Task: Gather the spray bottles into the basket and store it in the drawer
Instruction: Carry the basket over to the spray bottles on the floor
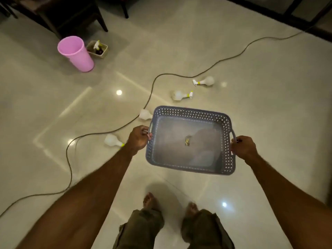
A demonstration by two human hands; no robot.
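Bottles are lying scattered on the tiled floor (251, 123) ahead of the person, all on their sides, and the grey basket (226, 126) is hanging above the floor between them and the person's bare feet. It is holding no bottles, only a small scrap near the middle of its bottom. The left hand (139, 139) is gripping the left handle and the right hand (243, 147) is gripping the right handle, fingers curled round each.

The nearest bottle (112, 140) is lying just beyond the left wrist, its nozzle end hidden under the forearm. A second bottle (145, 114) is peeking out from behind the basket's far left corner, partly hidden. Two more are lying farther off: one (181, 95) with its nozzle pointing right, the other (204, 81) with its nozzle pointing left. The left hand is sitting nearer the first two, so it would likely have to let go of its handle, or the basket be set down, before any pickup.

A cable (152, 88) is snaking across the floor between the bottles. A pink bin (76, 54) is standing far left, beside a small box (103, 51) holding another spray bottle. No drawer is showing.
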